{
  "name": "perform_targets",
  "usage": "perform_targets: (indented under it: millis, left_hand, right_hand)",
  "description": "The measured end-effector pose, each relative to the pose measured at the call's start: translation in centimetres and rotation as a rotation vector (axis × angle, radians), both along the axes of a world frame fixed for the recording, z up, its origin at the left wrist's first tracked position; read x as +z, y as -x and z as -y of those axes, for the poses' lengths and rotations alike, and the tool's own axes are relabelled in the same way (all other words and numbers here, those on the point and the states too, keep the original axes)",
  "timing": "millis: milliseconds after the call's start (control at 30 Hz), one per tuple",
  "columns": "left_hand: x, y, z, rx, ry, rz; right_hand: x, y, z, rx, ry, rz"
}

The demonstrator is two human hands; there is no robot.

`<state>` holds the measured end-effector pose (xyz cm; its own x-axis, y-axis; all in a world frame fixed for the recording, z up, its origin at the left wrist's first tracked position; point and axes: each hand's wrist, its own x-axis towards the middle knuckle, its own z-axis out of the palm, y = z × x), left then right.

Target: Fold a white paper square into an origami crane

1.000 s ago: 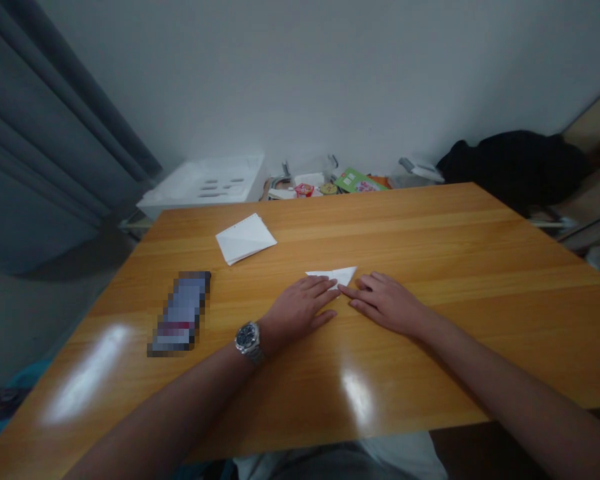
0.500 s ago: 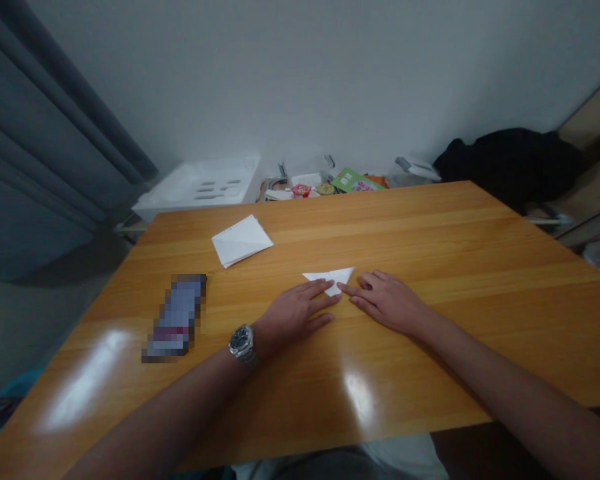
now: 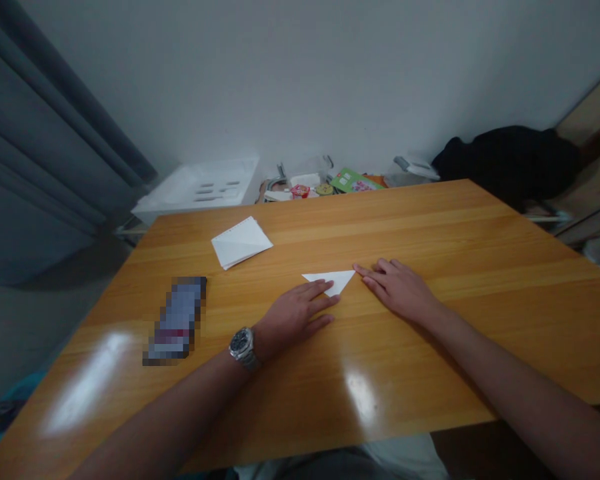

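A small folded triangle of white paper lies flat on the wooden table, its long edge facing away from me. My left hand, with a metal watch on the wrist, rests on the paper with spread fingers and hides part of it. At the paper's right corner is the outstretched index fingertip of my right hand. The other fingers of that hand are loosely bent and hold nothing.
A stack of white paper lies at the back left of the table. Nearer, at the left, is a blurred phone-like object. Behind the table stand a white foam tray, a green booklet and a black cloth heap.
My right hand has moved right and away from me, its index finger passing from the middle of the paper to its right corner. My left hand stays in place.
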<state>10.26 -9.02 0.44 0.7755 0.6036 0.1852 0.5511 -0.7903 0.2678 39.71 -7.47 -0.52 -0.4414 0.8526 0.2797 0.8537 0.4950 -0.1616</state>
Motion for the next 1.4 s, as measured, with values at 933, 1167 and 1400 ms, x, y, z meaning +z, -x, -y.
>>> perform_targets:
  millis: [933, 1167, 1400]
  left_hand:
    - [0.9, 0.6, 0.4, 0.024, -0.034, -0.205]
    - [0.8, 0.7, 0.3, 0.048, -0.053, -0.203]
    - [0.6, 0.7, 0.2, 0.048, -0.064, -0.17]
  right_hand:
    - [0.0, 1.8, 1.7, 0.318, 0.177, 0.08]
    - [-0.2, 1.8, 1.6, 0.321, 0.175, 0.084]
    - [-0.4, 1.4, 1.3, 0.256, 0.191, 0.036]
